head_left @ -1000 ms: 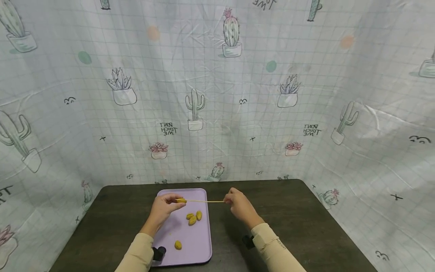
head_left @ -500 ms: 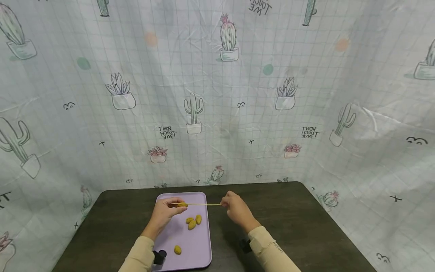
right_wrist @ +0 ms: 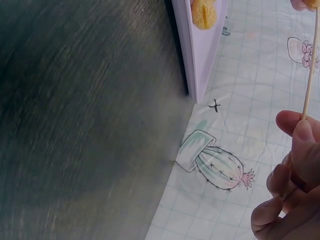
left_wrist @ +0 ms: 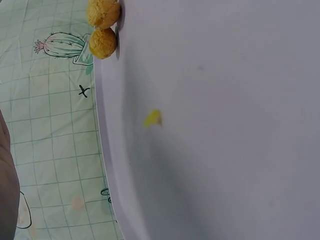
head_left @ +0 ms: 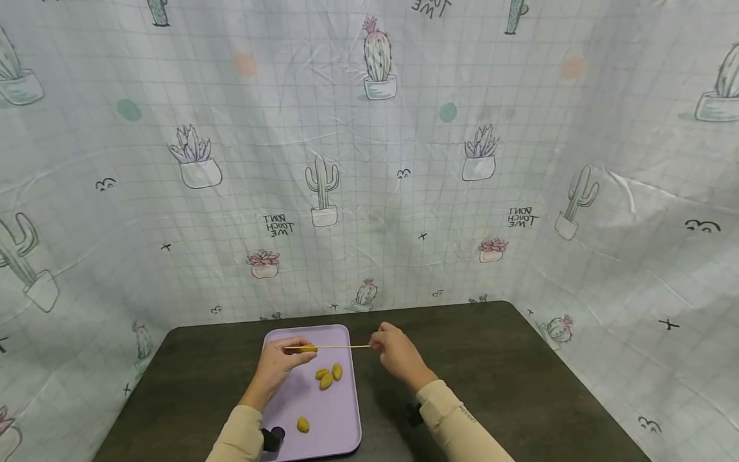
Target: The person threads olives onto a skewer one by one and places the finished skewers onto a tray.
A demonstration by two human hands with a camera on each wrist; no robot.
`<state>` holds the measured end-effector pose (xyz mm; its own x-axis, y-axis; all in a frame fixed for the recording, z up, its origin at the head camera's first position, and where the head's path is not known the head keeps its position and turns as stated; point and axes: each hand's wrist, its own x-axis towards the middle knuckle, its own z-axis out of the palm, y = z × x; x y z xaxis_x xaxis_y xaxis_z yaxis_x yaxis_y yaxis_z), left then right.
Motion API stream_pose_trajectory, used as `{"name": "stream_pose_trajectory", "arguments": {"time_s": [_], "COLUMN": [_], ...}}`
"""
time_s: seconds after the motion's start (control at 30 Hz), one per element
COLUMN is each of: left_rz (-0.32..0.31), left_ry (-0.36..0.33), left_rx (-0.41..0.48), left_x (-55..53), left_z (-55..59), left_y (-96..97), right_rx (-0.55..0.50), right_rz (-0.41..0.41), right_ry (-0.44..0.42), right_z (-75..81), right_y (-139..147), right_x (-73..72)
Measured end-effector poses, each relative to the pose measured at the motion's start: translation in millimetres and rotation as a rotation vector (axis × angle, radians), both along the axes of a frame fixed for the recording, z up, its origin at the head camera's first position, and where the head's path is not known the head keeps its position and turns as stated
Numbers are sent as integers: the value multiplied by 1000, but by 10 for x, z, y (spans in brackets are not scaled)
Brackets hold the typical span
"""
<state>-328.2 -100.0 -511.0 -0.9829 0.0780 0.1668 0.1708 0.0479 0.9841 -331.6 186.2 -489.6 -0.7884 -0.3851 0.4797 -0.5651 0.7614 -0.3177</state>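
Left hand (head_left: 274,367), lower centre of the head view: its grip is pinched on a yellow, oval, rough-skinned lump (head_left: 310,348), up above the far part of a lilac, rectangular tray with rounded corners (head_left: 323,407). And across to the right hand (head_left: 399,355), just right of centre, grip together on the right end of a thin, straight, pale wooden stick (head_left: 349,346)! The stick runs nearly level leftward to the held lump; whether it goes inside, I can't tell. The right wrist view has it too, thumb and forefinger clamped on the stick at the frame's right edge.

Down on the tray, three more yellow oval lumps (head_left: 326,381) cluster right of the left hand, and a single yellow lump (head_left: 303,425) sits nearer the bottom of the frame. All this over a dark, wood-grained tabletop (head_left: 491,385), with a pale, cactus-printed curtain (head_left: 369,192) filling the upper frame.
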Motion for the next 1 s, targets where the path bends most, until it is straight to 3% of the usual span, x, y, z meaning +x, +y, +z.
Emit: {"name": "stream_pose_trajectory", "arguments": {"time_s": [0.53, 0.8, 1.0], "left_rz": [-13, -29, -41], "left_ry": [0, -17, -15], "left_rx": [23, 40, 61], "left_x": [-30, -21, -19], "left_z": [-2, 3, 5], "left_y": [34, 68, 94], "right_rx": [-11, -153, -150], "right_rz": [-24, -46, -58], "right_ry": [-51, -171, -182], "right_z": [39, 67, 113], "right_y": [-100, -113, -122], "right_x": [-22, 3, 16]}}
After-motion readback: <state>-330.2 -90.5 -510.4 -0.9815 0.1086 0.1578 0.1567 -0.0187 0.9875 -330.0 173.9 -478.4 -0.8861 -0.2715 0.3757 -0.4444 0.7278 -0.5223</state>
